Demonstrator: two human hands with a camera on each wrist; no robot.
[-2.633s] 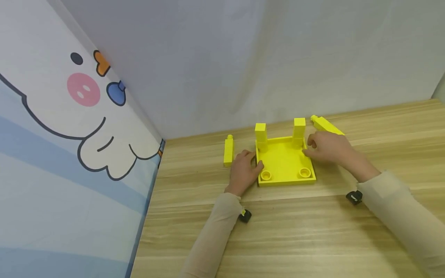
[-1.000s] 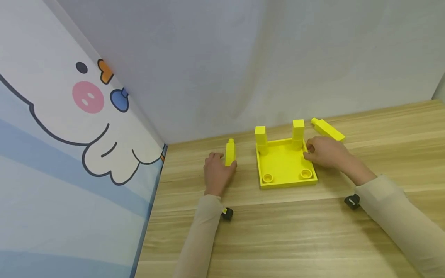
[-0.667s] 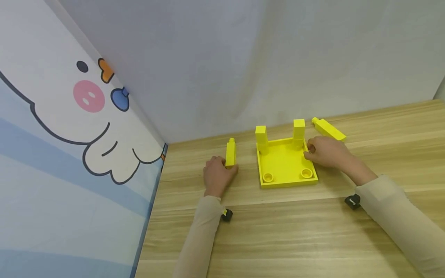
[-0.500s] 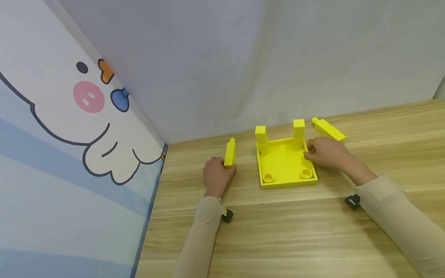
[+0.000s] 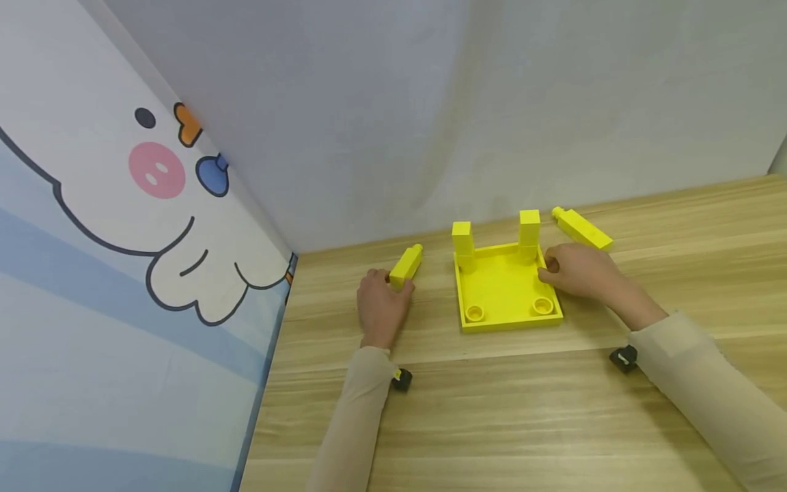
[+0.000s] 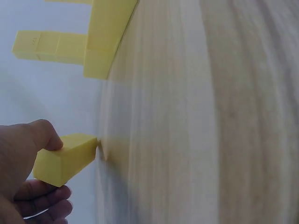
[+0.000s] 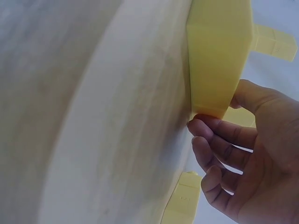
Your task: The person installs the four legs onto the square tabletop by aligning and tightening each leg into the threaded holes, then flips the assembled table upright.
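My left hand [image 5: 381,307] holds a yellow toy table leg [image 5: 408,263], a square bar with a round peg at its far end. In the left wrist view, thumb and fingers pinch the near end of the leg [image 6: 77,156]; whether its far end touches the table I cannot tell. A yellow toy tabletop [image 5: 501,290] lies upside down, with legs standing in its two far corners and round sockets [image 5: 475,313] in the near two. At its right edge my right hand [image 5: 581,270] pinches the rim, thumb above and fingertips against the side of the tabletop [image 7: 215,60].
Another yellow leg [image 5: 581,229] lies loose behind my right hand, its peg pointing to the back left. A pale wall [image 5: 369,137] rises behind the wooden table [image 5: 492,424]. A cartoon-printed panel [image 5: 154,273] stands along the left.
My left hand has left the tabletop's left edge, moved left and taken hold of the leg. The leg has turned, its peg swinging right and its near end rising. The right hand stays put.
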